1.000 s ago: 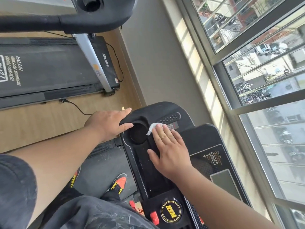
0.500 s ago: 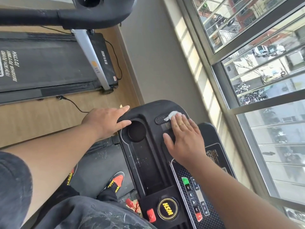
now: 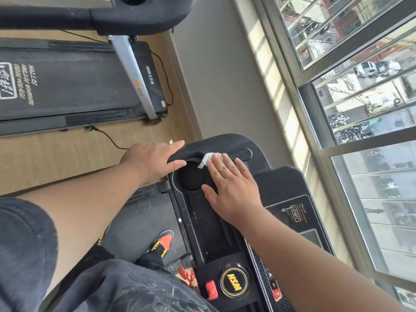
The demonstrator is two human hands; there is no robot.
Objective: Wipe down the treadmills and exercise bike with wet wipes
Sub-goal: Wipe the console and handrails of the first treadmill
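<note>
Seen from the head camera, looking down, a person stands on a black treadmill, facing its console (image 3: pixel 227 233). Their right hand (image 3: pixel 234 188) lies flat with fingers straight and together, pressing a white wet wipe (image 3: pixel 206 159) against the console's top surface; the wipe's crumpled edge pokes out beyond the fingertips, just beside the round cup holder (image 3: pixel 192 177). Their left hand (image 3: pixel 153 159) rests on the console's left corner, fingers extended and relaxed, thumb lying at the cup holder's rim, holding nothing. Nearer the person, a yellow-ringed round badge (image 3: pixel 234 281) sits beside a red safety clip (image 3: pixel 211 289). An orange and black shoe (image 3: pixel 163 240) stands on the belt below. A second treadmill (image 3: pixel 67 84) lies across the wooden floor (image 3: pixel 56 158), well apart, at upper left. A window (image 3: pixel 360 86) fills the right side.
</note>
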